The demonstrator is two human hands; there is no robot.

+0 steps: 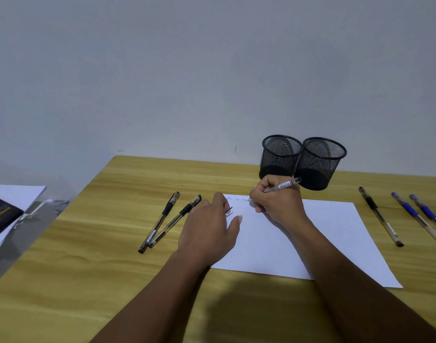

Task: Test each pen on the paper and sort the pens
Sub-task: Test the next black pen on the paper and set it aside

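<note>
A white sheet of paper (335, 238) lies on the wooden table. My right hand (279, 204) grips a clear pen (285, 184) with its tip on the sheet's top left, beside small scribbles (236, 199). My left hand (209, 229) rests on the sheet's left edge, and a small black pen cap (229, 209) pokes out from its curled fingers. Two black pens (162, 219) lie crossed at their lower ends to the left of the sheet. To the right lie one black pen (380, 216) and two blue pens (416, 217).
Two black mesh pen cups (280, 157) (319, 167) stand side by side at the table's back edge, just behind my right hand. Off the table's left edge sit loose papers (16, 194) and a dark flat object (1, 214). A plain wall is behind.
</note>
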